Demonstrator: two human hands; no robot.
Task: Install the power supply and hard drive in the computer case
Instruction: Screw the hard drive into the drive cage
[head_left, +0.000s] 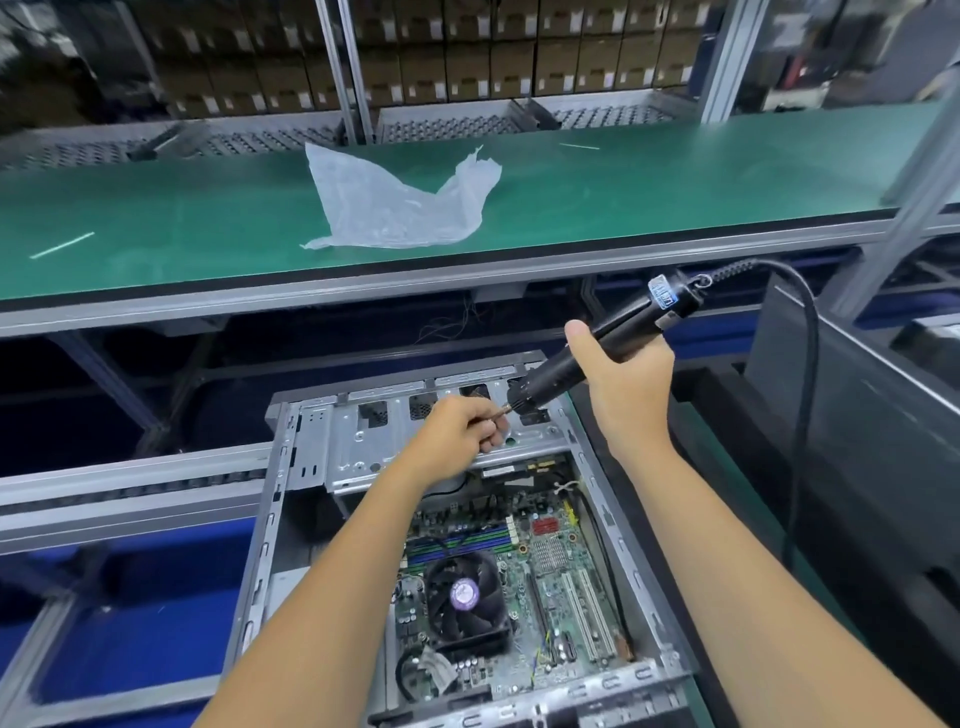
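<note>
Open computer case below; right hand grips screwdriver (left hand pinches its bit).

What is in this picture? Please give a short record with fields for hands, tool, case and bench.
left hand: fingers pinch at the bit tip of the driver
right hand: grips the driver body
driver: black, corded, tilted down toward the left
case: open, lying flat, drive cage at the far end
board: inside the case, fan on it
bench: green, behind the case, bag lying on it
</note>
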